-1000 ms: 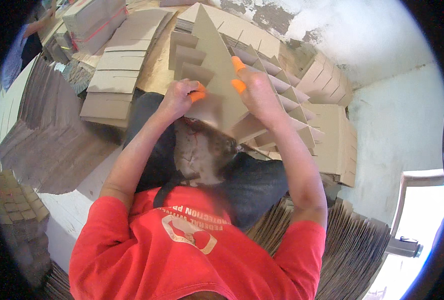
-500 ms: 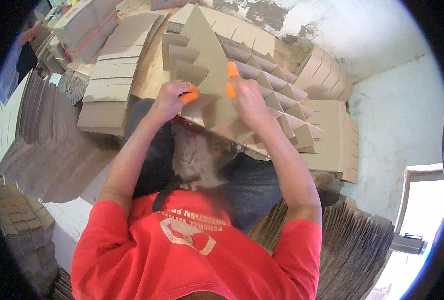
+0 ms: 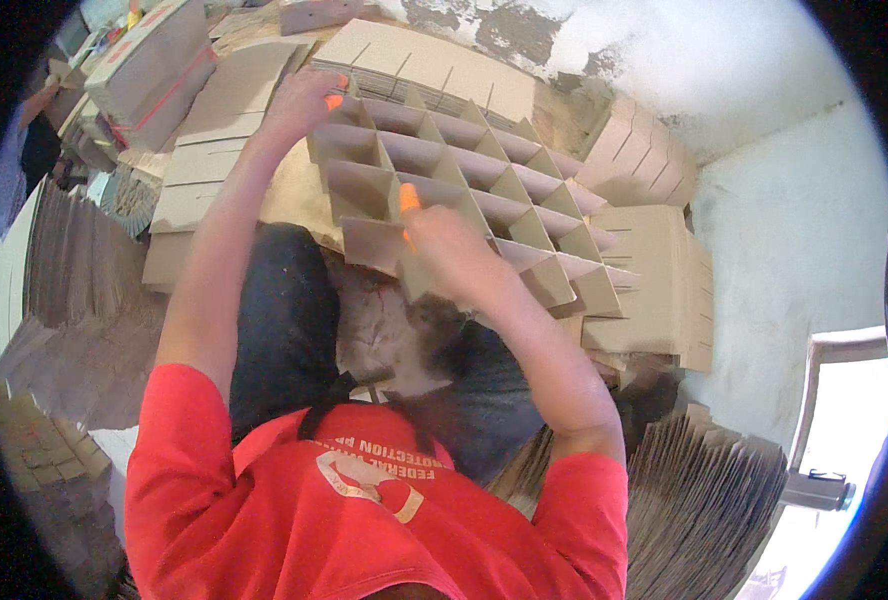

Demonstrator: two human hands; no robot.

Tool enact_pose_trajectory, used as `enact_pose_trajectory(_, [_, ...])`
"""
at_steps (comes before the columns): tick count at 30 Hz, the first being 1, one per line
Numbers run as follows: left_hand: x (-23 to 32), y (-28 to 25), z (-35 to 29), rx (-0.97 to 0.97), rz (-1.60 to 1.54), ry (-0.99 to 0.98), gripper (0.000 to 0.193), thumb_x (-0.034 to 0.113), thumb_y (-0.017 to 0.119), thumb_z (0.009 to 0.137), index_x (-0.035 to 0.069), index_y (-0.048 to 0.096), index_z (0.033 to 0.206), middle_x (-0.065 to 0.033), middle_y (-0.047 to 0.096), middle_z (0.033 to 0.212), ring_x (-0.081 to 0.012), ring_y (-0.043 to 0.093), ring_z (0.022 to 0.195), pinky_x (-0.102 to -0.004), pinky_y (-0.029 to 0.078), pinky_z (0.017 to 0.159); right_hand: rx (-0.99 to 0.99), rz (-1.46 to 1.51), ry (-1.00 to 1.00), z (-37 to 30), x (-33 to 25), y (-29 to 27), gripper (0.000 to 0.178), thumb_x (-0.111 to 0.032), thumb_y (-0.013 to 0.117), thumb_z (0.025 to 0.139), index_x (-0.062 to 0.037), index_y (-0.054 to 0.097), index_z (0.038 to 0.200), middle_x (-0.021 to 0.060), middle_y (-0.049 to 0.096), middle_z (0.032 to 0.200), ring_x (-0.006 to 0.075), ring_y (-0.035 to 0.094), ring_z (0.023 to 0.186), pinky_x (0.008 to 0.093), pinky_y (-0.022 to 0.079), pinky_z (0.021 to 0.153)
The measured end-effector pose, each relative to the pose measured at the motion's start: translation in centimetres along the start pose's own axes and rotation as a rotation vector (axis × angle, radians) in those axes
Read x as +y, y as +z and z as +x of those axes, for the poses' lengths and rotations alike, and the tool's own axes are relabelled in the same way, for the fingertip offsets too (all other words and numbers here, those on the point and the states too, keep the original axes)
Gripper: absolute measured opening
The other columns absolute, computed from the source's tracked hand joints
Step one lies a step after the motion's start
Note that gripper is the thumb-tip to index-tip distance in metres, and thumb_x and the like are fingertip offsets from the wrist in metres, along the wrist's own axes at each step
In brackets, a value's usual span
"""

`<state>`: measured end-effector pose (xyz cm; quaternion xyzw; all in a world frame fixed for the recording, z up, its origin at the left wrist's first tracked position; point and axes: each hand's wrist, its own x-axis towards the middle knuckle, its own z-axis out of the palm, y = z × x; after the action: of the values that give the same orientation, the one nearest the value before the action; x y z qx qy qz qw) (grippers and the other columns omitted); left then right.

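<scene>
A cardboard divider grid [image 3: 509, 191] of interlocked brown strips stands on the work surface before me. My left hand [image 3: 304, 100], with orange covers on its fingertips, pinches the far left corner of the grid, at the end of a cross strip. My right hand [image 3: 451, 250] grips the near left part of that same strip, an orange-covered finger lying along its top edge. The strip now sits level with the others, its lower edge hidden inside the grid. Parts of the fingers of both hands are hidden.
Slotted cardboard strips lie stacked behind the grid [image 3: 434, 62], to its left [image 3: 219, 130] and to its right [image 3: 649, 270]. A strapped carton bundle [image 3: 154, 75] stands far left. Another person's arm [image 3: 39, 105] shows at the left edge. A wall [image 3: 784, 220] borders the right.
The cross strip that stood up tall and slanted has gone down into the grid. My left hand has moved away from me to the far corner; my right hand has come nearer and left.
</scene>
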<state>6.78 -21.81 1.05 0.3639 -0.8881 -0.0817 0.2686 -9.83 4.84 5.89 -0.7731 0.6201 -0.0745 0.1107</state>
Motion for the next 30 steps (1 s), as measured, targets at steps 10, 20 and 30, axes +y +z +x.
enact_pose_trajectory(10, [14.2,-4.2,-9.4,-0.296,0.071,0.483,0.107,0.019,0.085,0.057,0.001,0.029,0.147,-0.0173,0.026,0.154,-0.0364,0.018,0.145,-0.0478,0.019,0.118,0.914,-0.773,0.268,-0.9,20.2,-3.8,0.054,-0.048,0.063,0.086,0.0030,0.065,0.104,0.0243,0.068,0.096,0.0375,0.066,0.091,0.0471,0.053,0.077])
enact_pose_trajectory(20, [8.3,3.2,-0.1,-0.428,-0.025,0.546,0.073,0.020,0.074,0.075,0.011,0.044,0.140,-0.0085,0.046,0.143,-0.0282,0.036,0.137,-0.0454,0.024,0.114,0.093,0.060,0.317,-2.8,8.7,-0.1,0.044,-0.029,0.061,0.088,0.0083,0.058,0.111,0.0278,0.066,0.089,0.0407,0.065,0.086,0.0486,0.052,0.075])
enact_pose_trajectory(30, [10.6,-3.0,-3.3,-0.255,0.023,0.564,0.032,0.005,0.062,0.076,0.005,0.065,0.108,-0.0131,0.064,0.100,-0.0330,0.059,0.097,-0.0435,0.046,0.087,0.453,-0.185,0.309,-4.2,7.2,-1.7,0.035,-0.006,0.060,0.078,-0.0028,0.060,0.112,0.0220,0.061,0.103,0.0378,0.058,0.108,0.0533,0.043,0.093])
